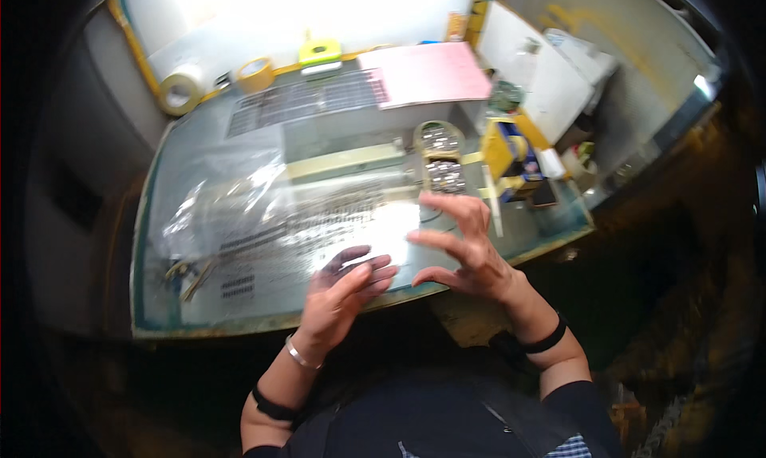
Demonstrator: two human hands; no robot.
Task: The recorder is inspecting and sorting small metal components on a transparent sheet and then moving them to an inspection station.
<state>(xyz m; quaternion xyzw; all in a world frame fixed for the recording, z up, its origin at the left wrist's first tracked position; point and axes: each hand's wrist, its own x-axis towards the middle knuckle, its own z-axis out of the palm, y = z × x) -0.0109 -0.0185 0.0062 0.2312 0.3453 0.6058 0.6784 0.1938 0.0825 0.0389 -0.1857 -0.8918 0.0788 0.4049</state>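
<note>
Over the front part of a glass-topped table, my left hand [339,294] is raised with its palm turned inward and its fingers loosely bent and apart. Nothing shows in it. My right hand [472,254] hovers close by on the right, its thumb and fingers spread, also holding nothing that I can see. Beneath and left of the hands lies a clear plastic sheet or bag [231,199] with dark printed lines, shining under the light. Just beyond my right hand stand a round container [420,139] and a second container, both holding small shiny metal pieces.
A pink sheet [437,71] and a dark grid [311,103] lie at the back. Tape rolls [182,91] stand back left, near a yellow-green object [321,53]. A yellow-and-blue box [504,151] is on the right. Thin strips [190,282] lie at the front left.
</note>
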